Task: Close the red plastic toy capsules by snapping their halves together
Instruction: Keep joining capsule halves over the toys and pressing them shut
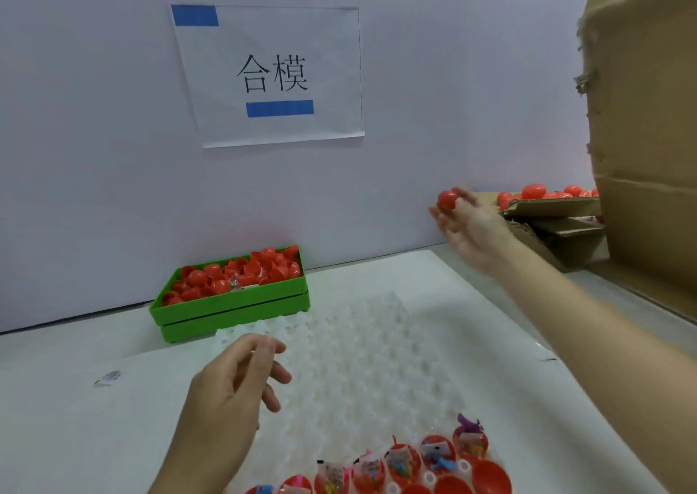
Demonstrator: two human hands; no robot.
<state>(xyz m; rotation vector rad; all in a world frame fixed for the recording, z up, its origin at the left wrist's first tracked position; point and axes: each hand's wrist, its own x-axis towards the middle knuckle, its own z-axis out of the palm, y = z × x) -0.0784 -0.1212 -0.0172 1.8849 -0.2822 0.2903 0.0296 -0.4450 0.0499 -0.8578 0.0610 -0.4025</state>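
Note:
My right hand [467,222] is stretched out to the far right, palm up, with a closed red capsule [447,199] at its fingertips, close to a flat cardboard box [547,207] holding closed red capsules [533,192]. My left hand [234,388] hovers over the white dimpled tray [362,361] with loosely curled fingers and holds nothing. At the tray's near edge stand several open red capsule halves [403,463] with small packed toys in them. A green bin [234,305] at the back holds loose red halves [234,275].
A tall cardboard box [648,116] fills the right side. A paper sign [271,75] with blue tape hangs on the wall behind. White sheeting [113,418] covers the table under the tray.

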